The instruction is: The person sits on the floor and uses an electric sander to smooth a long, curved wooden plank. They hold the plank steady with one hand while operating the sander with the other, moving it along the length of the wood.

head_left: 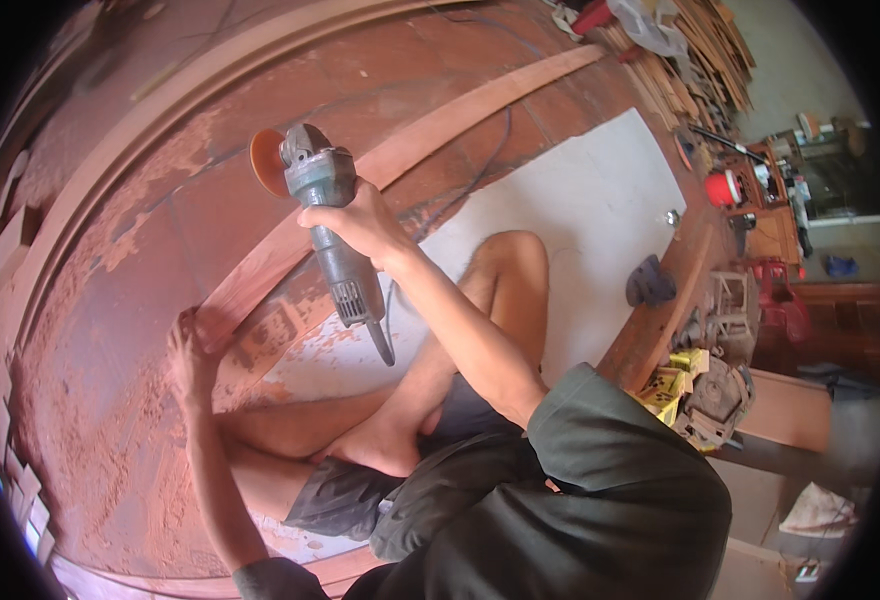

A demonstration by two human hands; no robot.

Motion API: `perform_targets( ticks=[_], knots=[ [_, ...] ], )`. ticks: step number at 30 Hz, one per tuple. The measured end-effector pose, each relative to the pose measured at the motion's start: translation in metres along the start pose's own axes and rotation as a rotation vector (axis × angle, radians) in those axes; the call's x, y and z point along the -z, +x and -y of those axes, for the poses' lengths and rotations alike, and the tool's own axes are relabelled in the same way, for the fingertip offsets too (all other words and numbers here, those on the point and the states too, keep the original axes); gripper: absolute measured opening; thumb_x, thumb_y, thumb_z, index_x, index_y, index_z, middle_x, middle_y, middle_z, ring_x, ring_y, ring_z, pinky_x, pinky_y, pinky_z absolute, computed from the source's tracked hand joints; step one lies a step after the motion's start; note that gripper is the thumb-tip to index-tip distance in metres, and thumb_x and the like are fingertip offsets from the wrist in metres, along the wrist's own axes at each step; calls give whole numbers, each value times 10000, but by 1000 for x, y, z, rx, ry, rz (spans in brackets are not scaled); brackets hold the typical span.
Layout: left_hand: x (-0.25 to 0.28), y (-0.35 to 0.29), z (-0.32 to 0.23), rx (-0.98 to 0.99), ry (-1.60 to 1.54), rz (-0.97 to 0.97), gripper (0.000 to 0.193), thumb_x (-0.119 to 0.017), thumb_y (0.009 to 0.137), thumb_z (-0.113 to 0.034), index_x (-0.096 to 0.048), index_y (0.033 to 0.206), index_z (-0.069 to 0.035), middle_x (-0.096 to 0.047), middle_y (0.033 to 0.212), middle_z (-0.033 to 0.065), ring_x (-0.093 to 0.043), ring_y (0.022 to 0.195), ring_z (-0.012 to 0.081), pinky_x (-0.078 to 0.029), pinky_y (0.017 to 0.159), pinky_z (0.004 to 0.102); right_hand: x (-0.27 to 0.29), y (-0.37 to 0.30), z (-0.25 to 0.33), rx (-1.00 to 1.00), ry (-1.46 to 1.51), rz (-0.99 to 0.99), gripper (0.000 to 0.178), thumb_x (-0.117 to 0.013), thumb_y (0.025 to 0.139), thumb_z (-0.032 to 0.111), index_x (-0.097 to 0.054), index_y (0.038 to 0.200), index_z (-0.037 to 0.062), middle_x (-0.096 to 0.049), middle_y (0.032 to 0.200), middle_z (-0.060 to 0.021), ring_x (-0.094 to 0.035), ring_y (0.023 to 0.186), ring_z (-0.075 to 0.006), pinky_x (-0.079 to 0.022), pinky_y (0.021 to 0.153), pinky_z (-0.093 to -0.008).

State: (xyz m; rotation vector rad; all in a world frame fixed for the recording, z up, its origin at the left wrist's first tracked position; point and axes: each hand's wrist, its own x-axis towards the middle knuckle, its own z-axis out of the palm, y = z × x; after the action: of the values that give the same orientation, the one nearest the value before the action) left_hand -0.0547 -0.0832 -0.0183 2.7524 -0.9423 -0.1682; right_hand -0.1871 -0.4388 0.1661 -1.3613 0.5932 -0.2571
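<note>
My right hand [365,225] is wrapped round the body of a dark angle grinder [335,260]. An orange disc [267,163] sits at the grinder's head, held above the floor and apart from the wood. The cord end of the tool points down toward my crossed legs. At the near left end of a long reddish wooden board [260,275], my left hand [191,360] grips the board's end, its fingertips partly hidden. The board runs diagonally away to the upper right, with its middle part behind the grinder and my right hand.
Reddish sawdust [120,420] covers the tiled floor on the left. A white sheet [580,200] lies beside my knee. Long timber [175,115] curves along the far left. Stacked wood strips [710,50], a yellow crate [672,388] and a dark sandal-like object [650,282] are on the right.
</note>
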Motion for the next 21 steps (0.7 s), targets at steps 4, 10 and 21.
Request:
perform_targets(
  ticks=[4,10,21],
  knots=[
    [15,29,9,-184,95,-23,782,-928,669,-368,-568,1265,-9,-573,1314,153,-563,1241,375,-480,1050,489,28,-9,6,-2,30,-21,419,-819,738,211,-645,1060,6,-679,883,-95,-676,747,-178,-574,649,-342],
    [109,66,-21,-272,-43,-188,695,-931,671,-280,-569,1206,-23,-607,1234,146,-668,1029,389,-572,835,495,-20,-54,23,-205,577,237,411,-811,780,239,-645,1049,-24,-677,805,-112,-655,573,-189,-566,535,-343],
    [108,87,-26,-80,-220,20,442,-776,824,-239,-621,1184,-35,-638,1108,157,-623,1115,325,-520,934,448,-116,-114,86,-68,605,453,444,-788,776,229,-624,1121,3,-673,827,-95,-684,652,-187,-582,604,-330]
  ],
)
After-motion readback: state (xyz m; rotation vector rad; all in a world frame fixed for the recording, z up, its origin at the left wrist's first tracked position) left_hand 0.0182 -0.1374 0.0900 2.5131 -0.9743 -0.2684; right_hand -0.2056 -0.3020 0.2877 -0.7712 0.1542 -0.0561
